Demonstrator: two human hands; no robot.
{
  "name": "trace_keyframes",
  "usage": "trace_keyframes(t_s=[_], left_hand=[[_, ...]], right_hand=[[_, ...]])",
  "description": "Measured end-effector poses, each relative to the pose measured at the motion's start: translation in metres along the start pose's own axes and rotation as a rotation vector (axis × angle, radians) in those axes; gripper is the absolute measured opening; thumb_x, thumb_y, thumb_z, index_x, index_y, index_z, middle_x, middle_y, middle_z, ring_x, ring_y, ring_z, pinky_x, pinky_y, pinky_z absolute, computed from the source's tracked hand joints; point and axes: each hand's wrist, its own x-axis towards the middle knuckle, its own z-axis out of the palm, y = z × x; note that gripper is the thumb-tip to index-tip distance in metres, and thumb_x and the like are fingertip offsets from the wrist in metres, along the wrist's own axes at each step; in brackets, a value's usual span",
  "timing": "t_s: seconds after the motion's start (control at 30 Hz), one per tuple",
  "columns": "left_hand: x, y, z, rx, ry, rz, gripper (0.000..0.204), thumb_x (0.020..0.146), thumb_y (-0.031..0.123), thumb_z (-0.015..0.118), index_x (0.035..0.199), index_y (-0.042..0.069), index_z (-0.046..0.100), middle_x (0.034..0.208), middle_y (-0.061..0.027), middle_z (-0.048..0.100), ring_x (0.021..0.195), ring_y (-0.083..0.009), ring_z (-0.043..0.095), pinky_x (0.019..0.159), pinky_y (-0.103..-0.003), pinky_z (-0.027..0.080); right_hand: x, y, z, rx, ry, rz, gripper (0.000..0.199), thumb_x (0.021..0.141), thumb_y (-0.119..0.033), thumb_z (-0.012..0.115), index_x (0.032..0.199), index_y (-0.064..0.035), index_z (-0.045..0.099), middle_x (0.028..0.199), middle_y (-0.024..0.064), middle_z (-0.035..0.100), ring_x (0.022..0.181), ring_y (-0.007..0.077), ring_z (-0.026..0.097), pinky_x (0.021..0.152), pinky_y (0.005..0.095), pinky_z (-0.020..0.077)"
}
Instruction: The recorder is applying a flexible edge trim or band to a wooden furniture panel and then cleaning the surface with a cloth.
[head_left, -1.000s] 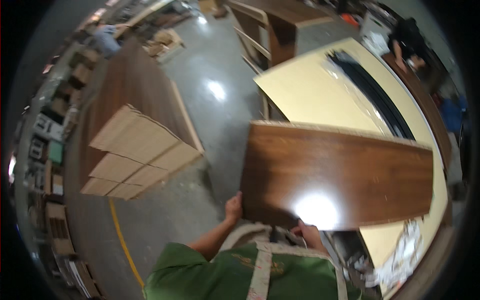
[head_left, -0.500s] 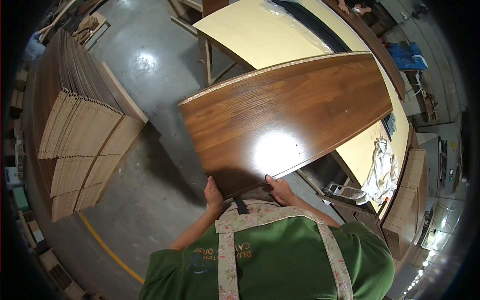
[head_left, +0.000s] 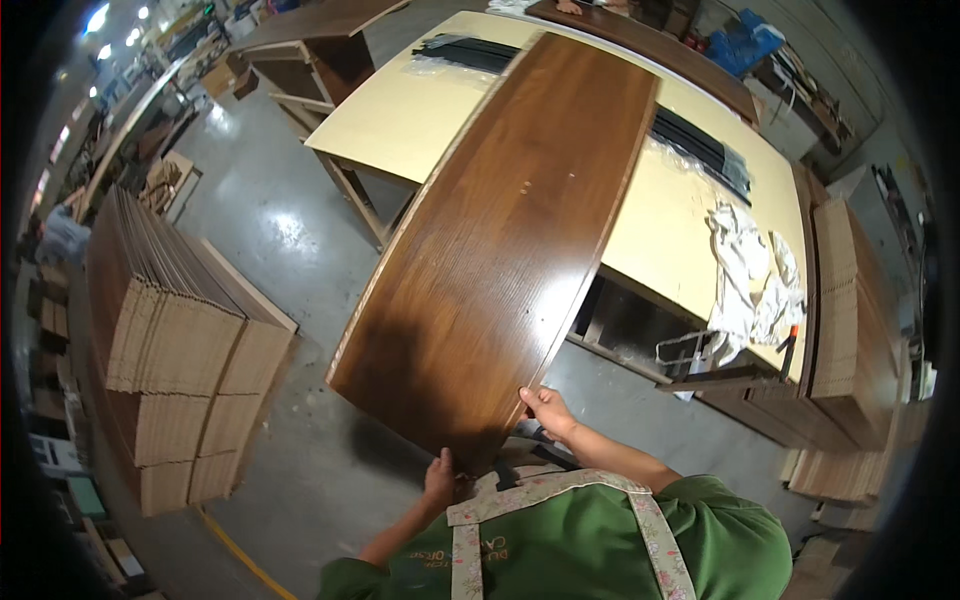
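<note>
- Brown panel (head_left: 505, 240) is spanning 7 to 1 o'clock, far end reaching over cream table (head_left: 390, 120); can't tell if touching.
- My left hand (head_left: 439, 482) is gripping its near end, 7 o'clock.
- My right hand (head_left: 550, 412) is gripping its long edge, 5 o'clock.
- Black strips (head_left: 698, 148) are lying on table, 2 o'clock; white cloth (head_left: 736, 250), 3.
- Panel stack (head_left: 180, 345) is standing at 9.
</note>
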Motion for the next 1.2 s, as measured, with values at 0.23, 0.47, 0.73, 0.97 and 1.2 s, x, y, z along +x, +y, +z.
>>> trace_keyframes(t_s=[0.23, 0.47, 0.73, 0.97, 1.2], left_hand=[[-0.037, 0.042, 0.027, 0.174, -0.231, -0.211, 0.034, 0.084, 0.035, 0.060, 0.094, 0.003, 0.066, 0.084, -0.0095, 0.065, 0.074, -0.0146, 0.059, 0.067, -0.031, 0.046], [0.013, 0.093, -0.034, 0.655, 0.936, 0.531, 0.039, 0.089, 0.035, 0.052, 0.099, -0.002, 0.058, 0.087, -0.0087, 0.061, 0.084, -0.0210, 0.057, 0.079, -0.037, 0.043], [0.021, 0.067, 0.040, -0.641, -0.147, -0.165, 0.070, 0.092, 0.058, 0.018, 0.119, 0.002, 0.049, 0.113, -0.0112, 0.057, 0.104, -0.0265, 0.053, 0.097, -0.039, 0.036], [0.024, 0.038, 0.125, -1.087, -0.271, -0.178, 0.059, 0.094, 0.050, 0.026, 0.125, 0.003, 0.043, 0.125, -0.0117, 0.047, 0.116, -0.0297, 0.044, 0.100, -0.038, 0.033], [-0.011, 0.120, 0.183, -0.912, -0.421, -0.370, 0.066, 0.094, 0.053, 0.016, 0.140, 0.006, 0.021, 0.144, -0.0140, 0.025, 0.129, -0.0298, 0.030, 0.107, -0.044, 0.022]], right_hand=[[0.015, 0.042, -0.068, 0.116, 0.114, -0.235, 0.030, 0.091, -0.029, 0.055, 0.084, -0.0005, 0.062, 0.073, -0.0026, 0.058, 0.064, 0.0065, 0.046, 0.058, 0.0238, 0.0404], [0.027, 0.024, -0.144, 0.116, 0.342, -0.359, 0.033, 0.092, -0.028, 0.051, 0.077, -0.0012, 0.062, 0.071, 0.0031, 0.062, 0.057, 0.0090, 0.053, 0.054, 0.0252, 0.0436], [0.008, -0.045, -0.226, -0.373, 0.492, -0.468, 0.033, 0.087, -0.028, 0.059, 0.078, 0.0032, 0.063, 0.068, 0.0050, 0.061, 0.065, 0.0122, 0.054, 0.060, 0.0289, 0.0448], [-0.091, -0.005, -0.261, -1.015, 1.430, -1.065, 0.035, 0.083, -0.023, 0.061, 0.106, 0.0030, 0.053, 0.082, 0.0105, 0.062, 0.074, 0.0307, 0.058, 0.071, 0.0371, 0.0462], [-0.110, 0.074, -0.198, 0.647, 0.376, -0.323, 0.035, 0.092, -0.033, 0.050, 0.110, -0.0029, 0.051, 0.112, 0.0098, 0.053, 0.100, 0.0206, 0.051, 0.089, 0.0379, 0.0399]])
